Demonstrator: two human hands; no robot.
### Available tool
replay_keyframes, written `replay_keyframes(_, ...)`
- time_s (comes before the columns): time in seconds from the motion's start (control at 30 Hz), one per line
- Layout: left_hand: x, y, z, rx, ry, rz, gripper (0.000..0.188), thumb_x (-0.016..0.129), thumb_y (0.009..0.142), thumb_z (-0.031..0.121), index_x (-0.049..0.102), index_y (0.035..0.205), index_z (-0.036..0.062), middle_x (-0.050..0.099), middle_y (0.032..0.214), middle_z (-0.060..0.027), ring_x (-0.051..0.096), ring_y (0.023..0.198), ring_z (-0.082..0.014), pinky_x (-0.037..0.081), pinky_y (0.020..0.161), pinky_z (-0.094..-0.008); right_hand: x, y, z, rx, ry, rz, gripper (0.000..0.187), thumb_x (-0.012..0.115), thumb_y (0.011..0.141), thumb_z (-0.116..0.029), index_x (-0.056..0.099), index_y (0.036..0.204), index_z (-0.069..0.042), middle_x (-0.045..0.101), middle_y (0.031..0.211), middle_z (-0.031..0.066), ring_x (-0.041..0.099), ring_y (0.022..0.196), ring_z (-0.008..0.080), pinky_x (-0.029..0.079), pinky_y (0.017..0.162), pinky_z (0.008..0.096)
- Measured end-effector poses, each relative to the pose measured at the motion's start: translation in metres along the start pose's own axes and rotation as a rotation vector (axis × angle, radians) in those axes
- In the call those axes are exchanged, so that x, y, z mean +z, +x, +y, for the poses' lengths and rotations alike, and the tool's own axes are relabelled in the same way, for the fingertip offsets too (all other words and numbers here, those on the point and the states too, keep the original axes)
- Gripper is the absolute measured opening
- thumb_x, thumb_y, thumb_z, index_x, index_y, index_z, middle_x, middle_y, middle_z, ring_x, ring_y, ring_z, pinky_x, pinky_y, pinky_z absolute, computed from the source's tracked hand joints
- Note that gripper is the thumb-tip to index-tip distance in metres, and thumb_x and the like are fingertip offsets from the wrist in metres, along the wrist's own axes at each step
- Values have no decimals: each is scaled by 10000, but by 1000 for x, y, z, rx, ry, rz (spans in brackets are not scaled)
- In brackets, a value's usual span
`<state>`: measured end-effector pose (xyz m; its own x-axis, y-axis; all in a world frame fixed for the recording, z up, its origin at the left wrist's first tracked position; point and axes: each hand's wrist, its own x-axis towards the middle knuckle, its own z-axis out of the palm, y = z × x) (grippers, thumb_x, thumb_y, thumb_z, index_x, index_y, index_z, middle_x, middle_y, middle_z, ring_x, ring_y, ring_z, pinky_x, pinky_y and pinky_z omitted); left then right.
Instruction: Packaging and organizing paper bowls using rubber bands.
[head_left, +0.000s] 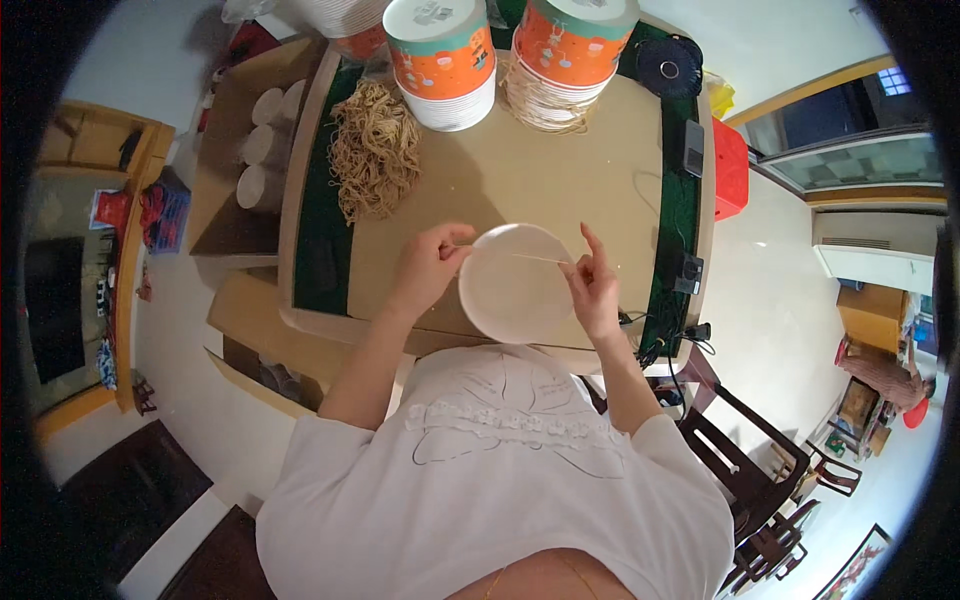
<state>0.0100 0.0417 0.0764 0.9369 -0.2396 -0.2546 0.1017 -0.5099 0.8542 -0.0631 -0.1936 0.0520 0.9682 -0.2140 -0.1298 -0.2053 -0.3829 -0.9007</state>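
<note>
A pale round piece (515,300), like the flat end of a paper tub, stands in front of me at the table's near edge; its sides are hidden. A thin light strand (537,259) runs across its top. My left hand (436,262) is at the left rim with thumb and fingers pinched at the strand's line. On the other side, my right hand (592,283) pinches the strand's right end, its index finger raised. Farther off lies a tangled heap of thin tan bands or strings (375,150).
Stacked orange, green and white paper tubs (445,65) stand at the back; another stack (570,60) has tan bands around it. A black round object (669,67) and small dark devices (688,272) with cables line the right edge. An open carton (225,200) holding white rolls stands left.
</note>
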Motion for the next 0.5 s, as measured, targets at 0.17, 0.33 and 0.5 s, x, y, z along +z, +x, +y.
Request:
replay_keyframes(0.17, 7, 9, -24, -78, 64, -119, 245, 623, 837, 246, 656, 911, 15, 520, 591, -29, 434, 534, -88, 373, 500, -267, 11, -3, 13, -119, -108, 123, 172, 616, 853, -142, 647, 950, -4, 481, 620, 83, 457, 510, 153, 414, 515, 297)
replay_keyframes(0.33, 28, 18, -69, -238, -43, -281, 230, 580, 876, 256, 633, 871, 32, 565, 631, -24, 469, 527, -81, 378, 483, -255, 5, 3, 10, -4, -245, 19, 297, 535, 894, -251, 628, 807, 17, 540, 625, 111, 530, 538, 198, 437, 543, 332)
replay_keyframes(0.5, 34, 21, -103, -593, -578, -495, 168, 559, 890, 220, 590, 785, 93, 540, 642, 22, 492, 529, -57, 404, 463, -215, -3, 23, 51, 371, -196, -247, 280, 468, 905, -247, 653, 870, -40, 590, 650, 50, 528, 515, 116, 415, 475, 261)
